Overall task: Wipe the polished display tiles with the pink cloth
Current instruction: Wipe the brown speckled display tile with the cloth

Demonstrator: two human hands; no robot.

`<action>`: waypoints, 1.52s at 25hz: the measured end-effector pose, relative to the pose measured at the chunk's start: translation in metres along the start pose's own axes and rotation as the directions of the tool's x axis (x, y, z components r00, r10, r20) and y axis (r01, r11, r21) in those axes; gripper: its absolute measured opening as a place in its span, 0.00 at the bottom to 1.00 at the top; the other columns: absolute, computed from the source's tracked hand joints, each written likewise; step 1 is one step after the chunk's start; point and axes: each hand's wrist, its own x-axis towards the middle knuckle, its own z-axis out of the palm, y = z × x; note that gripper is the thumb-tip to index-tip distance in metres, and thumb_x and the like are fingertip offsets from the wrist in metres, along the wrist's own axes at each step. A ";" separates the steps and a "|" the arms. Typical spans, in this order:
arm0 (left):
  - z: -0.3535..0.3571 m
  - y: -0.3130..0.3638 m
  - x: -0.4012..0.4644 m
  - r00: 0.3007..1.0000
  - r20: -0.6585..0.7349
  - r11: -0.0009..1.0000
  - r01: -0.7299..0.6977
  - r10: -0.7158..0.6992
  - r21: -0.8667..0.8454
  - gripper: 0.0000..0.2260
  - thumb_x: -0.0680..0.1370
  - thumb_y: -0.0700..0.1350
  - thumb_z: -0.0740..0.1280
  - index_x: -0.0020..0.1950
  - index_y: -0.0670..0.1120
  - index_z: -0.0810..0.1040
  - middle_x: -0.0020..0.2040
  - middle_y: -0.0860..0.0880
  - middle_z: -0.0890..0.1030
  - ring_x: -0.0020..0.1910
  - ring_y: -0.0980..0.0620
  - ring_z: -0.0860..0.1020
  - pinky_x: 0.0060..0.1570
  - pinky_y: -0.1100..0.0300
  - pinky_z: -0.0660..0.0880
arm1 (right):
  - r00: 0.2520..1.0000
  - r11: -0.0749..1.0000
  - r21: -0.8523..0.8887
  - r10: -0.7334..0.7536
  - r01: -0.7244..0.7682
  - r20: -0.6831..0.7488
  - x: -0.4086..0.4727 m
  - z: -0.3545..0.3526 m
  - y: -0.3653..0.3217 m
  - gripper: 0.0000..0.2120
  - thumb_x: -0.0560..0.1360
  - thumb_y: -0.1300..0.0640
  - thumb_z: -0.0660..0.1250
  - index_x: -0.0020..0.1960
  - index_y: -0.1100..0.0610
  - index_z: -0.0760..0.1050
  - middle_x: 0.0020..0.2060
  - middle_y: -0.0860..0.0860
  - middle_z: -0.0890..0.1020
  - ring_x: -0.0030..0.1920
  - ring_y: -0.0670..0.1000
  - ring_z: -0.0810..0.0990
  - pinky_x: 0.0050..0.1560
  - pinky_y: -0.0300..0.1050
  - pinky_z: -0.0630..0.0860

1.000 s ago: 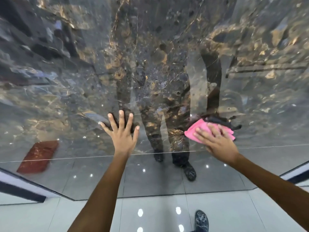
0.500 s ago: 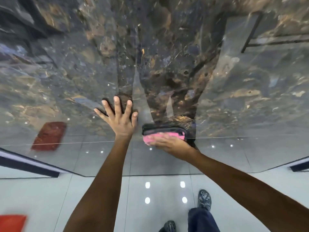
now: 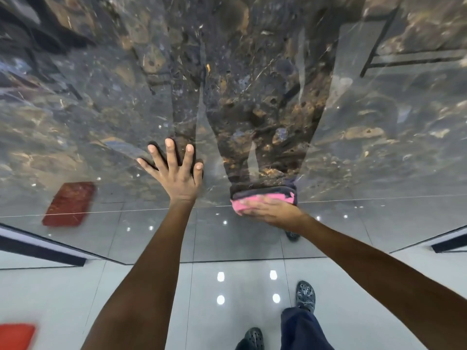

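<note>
Two bare hands are in contact with one large polished display tile [image 3: 252, 72], a dark marble-patterned slab standing upright with its bottom edge on the floor. Left hand [image 3: 175, 173]: palm flat against the tile, all five fingers straight and spread wide apart, placed in the lower middle of the slab, above its bottom edge. Right hand [image 3: 270, 210]: laid flat over the pink cloth [image 3: 255, 200], fingers straight and held close together, pointing toward the left hand, pressing the cloth against the tile face. The cloth lies folded in the lower part of the tile, right of centre; its pink edge shows above and beyond the fingertips, and a dark mirror image of it sits directly above on the glossy surface. The two hands are near each other but apart. The tile also mirrors the person's legs, a red patch [image 3: 69, 204] toward its lower left corner, and ceiling light spots. Below the tile's bottom edge lies glossy pale floor tiling [image 3: 227, 286]. Two dark perforated clogs [image 3: 305, 295] and a dark blue trouser leg [image 3: 300, 329] stand on that floor. A red object [image 3: 15, 335], blurred, occupies the lower left corner of the floor.
</note>
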 end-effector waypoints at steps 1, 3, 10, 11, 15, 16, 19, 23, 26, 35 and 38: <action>0.000 0.001 0.002 1.000 0.029 1.000 0.000 0.000 0.000 0.24 0.83 0.58 0.44 0.79 0.58 0.45 0.80 0.53 0.44 0.79 0.45 0.42 0.72 0.37 0.39 | 0.989 0.996 0.015 -0.089 0.088 0.121 -0.014 0.004 -0.001 0.44 0.74 0.58 0.67 0.78 0.57 0.42 0.78 0.49 0.49 0.77 0.50 0.44 0.76 0.45 0.39; -0.007 0.004 0.007 0.993 0.115 1.000 0.009 -0.012 0.027 0.24 0.83 0.58 0.44 0.79 0.59 0.43 0.80 0.53 0.41 0.79 0.44 0.40 0.72 0.36 0.39 | 0.967 0.976 0.099 -0.205 0.192 0.149 -0.048 0.001 0.013 0.44 0.64 0.64 0.74 0.76 0.60 0.57 0.74 0.49 0.63 0.75 0.48 0.58 0.76 0.45 0.38; -0.046 0.087 0.067 0.938 0.185 0.925 0.327 -0.293 -0.192 0.22 0.80 0.49 0.60 0.72 0.56 0.58 0.76 0.48 0.56 0.79 0.46 0.47 0.69 0.32 0.45 | 0.802 0.845 0.007 0.509 -0.534 -0.311 -0.094 -0.110 0.186 0.32 0.77 0.49 0.57 0.79 0.49 0.50 0.78 0.47 0.49 0.78 0.54 0.47 0.74 0.55 0.46; -0.044 0.104 0.106 0.960 0.158 0.935 0.263 -0.230 -0.239 0.22 0.79 0.48 0.61 0.72 0.55 0.60 0.75 0.46 0.57 0.77 0.42 0.50 0.70 0.33 0.45 | 0.684 0.752 0.080 0.633 -0.654 -0.363 -0.078 -0.128 0.203 0.32 0.77 0.47 0.58 0.78 0.49 0.52 0.78 0.48 0.52 0.77 0.56 0.49 0.73 0.56 0.48; -0.045 0.145 0.263 0.990 0.025 0.962 0.143 -0.141 -0.235 0.22 0.81 0.48 0.61 0.75 0.52 0.63 0.77 0.46 0.60 0.76 0.38 0.54 0.71 0.34 0.46 | 0.810 0.865 0.011 0.474 -0.502 -0.346 -0.034 -0.161 0.227 0.38 0.73 0.47 0.58 0.79 0.50 0.45 0.74 0.50 0.64 0.71 0.59 0.61 0.62 0.58 0.67; -0.043 0.145 0.281 0.990 0.002 0.976 0.140 -0.142 -0.167 0.23 0.82 0.49 0.59 0.77 0.52 0.63 0.78 0.46 0.61 0.76 0.38 0.55 0.70 0.32 0.47 | 0.910 0.933 -0.089 0.315 -0.349 -0.270 -0.044 -0.165 0.243 0.39 0.73 0.46 0.57 0.79 0.49 0.43 0.76 0.48 0.60 0.72 0.58 0.59 0.62 0.56 0.66; -0.037 0.135 0.287 0.998 0.015 0.998 0.064 -0.064 -0.015 0.23 0.84 0.54 0.52 0.79 0.52 0.56 0.79 0.47 0.58 0.77 0.36 0.54 0.69 0.27 0.49 | 0.696 0.773 -0.065 0.527 -0.631 -0.488 -0.094 -0.197 0.320 0.34 0.75 0.46 0.58 0.78 0.47 0.50 0.78 0.49 0.51 0.73 0.59 0.58 0.65 0.55 0.63; -0.034 0.134 0.290 0.997 0.022 0.997 0.072 -0.071 -0.030 0.24 0.84 0.54 0.51 0.80 0.52 0.54 0.79 0.47 0.57 0.77 0.37 0.51 0.68 0.27 0.48 | -0.304 -0.007 0.621 0.876 -0.784 -0.374 -0.081 -0.251 0.363 0.37 0.71 0.55 0.63 0.78 0.50 0.55 0.77 0.57 0.54 0.74 0.61 0.57 0.70 0.60 0.60; -0.033 0.133 0.290 0.998 0.028 0.998 0.052 -0.051 -0.022 0.24 0.84 0.54 0.52 0.80 0.52 0.55 0.79 0.47 0.57 0.77 0.38 0.50 0.68 0.27 0.48 | 0.323 0.494 0.403 0.847 -0.770 -0.422 -0.027 -0.239 0.309 0.42 0.71 0.54 0.62 0.78 0.45 0.43 0.78 0.54 0.49 0.72 0.59 0.60 0.69 0.61 0.65; -0.053 0.159 0.360 0.984 -0.060 0.977 0.158 -0.169 -0.144 0.25 0.82 0.50 0.53 0.79 0.51 0.56 0.80 0.50 0.53 0.79 0.42 0.48 0.73 0.42 0.38 | -0.449 -0.124 0.767 0.863 -0.629 -0.230 -0.053 -0.345 0.454 0.35 0.71 0.50 0.59 0.77 0.56 0.58 0.76 0.56 0.57 0.77 0.58 0.51 0.73 0.57 0.53; -0.042 0.159 0.364 0.981 -0.064 0.982 0.181 -0.184 -0.052 0.25 0.83 0.52 0.50 0.80 0.51 0.50 0.80 0.50 0.50 0.79 0.41 0.47 0.73 0.37 0.42 | 0.208 0.514 0.486 0.808 -0.707 -0.551 -0.010 -0.342 0.432 0.37 0.68 0.59 0.67 0.75 0.63 0.61 0.73 0.64 0.63 0.73 0.62 0.61 0.70 0.55 0.61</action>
